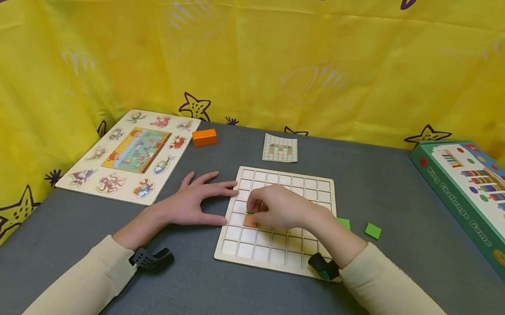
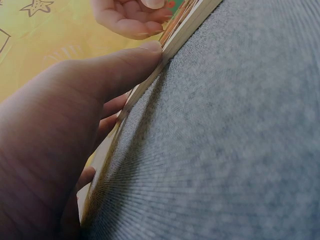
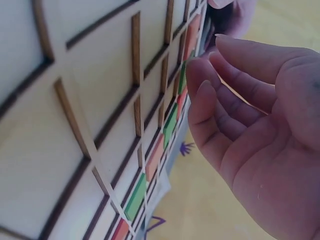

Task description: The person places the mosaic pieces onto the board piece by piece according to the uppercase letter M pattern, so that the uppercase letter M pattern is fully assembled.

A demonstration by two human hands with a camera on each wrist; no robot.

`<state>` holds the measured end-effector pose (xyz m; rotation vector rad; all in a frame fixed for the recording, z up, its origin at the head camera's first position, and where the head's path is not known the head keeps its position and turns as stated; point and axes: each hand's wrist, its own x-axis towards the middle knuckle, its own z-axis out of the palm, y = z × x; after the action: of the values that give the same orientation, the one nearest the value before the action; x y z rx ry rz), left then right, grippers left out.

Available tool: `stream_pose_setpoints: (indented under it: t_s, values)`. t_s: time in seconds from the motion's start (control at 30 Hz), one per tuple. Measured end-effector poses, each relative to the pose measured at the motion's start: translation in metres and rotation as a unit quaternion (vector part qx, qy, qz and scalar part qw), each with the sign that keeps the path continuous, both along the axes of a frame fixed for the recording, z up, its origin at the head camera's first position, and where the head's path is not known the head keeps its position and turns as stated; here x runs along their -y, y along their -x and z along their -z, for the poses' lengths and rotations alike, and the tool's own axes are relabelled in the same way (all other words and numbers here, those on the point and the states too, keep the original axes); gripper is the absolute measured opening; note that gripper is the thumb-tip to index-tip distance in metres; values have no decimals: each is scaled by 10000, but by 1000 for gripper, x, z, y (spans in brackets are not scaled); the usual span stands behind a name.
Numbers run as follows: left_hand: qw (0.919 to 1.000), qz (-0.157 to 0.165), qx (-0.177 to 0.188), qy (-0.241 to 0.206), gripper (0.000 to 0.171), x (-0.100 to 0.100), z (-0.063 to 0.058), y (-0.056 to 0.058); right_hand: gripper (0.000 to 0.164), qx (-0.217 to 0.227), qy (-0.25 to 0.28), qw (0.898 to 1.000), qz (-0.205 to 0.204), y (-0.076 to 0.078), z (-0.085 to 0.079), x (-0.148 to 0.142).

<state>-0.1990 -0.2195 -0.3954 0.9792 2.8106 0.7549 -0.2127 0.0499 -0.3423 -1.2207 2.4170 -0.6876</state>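
Observation:
A pale wooden grid board (image 1: 261, 252) lies flat, with square cells. My left hand (image 1: 189, 204) rests at its left edge, fingers spread; in the left wrist view the thumb (image 2: 132, 65) touches the board's side. Over the left-middle cells, my right hand (image 1: 283, 207) has its fingers curled down, thumb and index fingertips at a small green tile (image 1: 250, 212). Just below that tile sits an orange tile (image 1: 250, 221). Other red, orange and green tiles (image 3: 135, 196) fill cells in the right wrist view; my right hand hides most of them in the head view.
Loose green tiles (image 1: 373, 231) lie right of the board. A pattern card (image 1: 280, 156) is behind it, and an orange block (image 1: 204, 137) sits beside a sea-animal puzzle board (image 1: 94, 175) at left. A green game box (image 1: 468, 216) stands at right, before a yellow curtain (image 1: 269, 60).

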Motion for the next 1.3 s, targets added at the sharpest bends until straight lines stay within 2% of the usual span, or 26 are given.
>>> stream_pose_setpoints:
  t_s: [0.4,1.3]
  values:
    - [10000,-19,19,51,65,-1,0,1,13,156,343,9986,364,-4,-9,-26]
    - [10000,-36,41,66,65,0,1,3,22,-24,436,9905,1308,-15,1,-129]
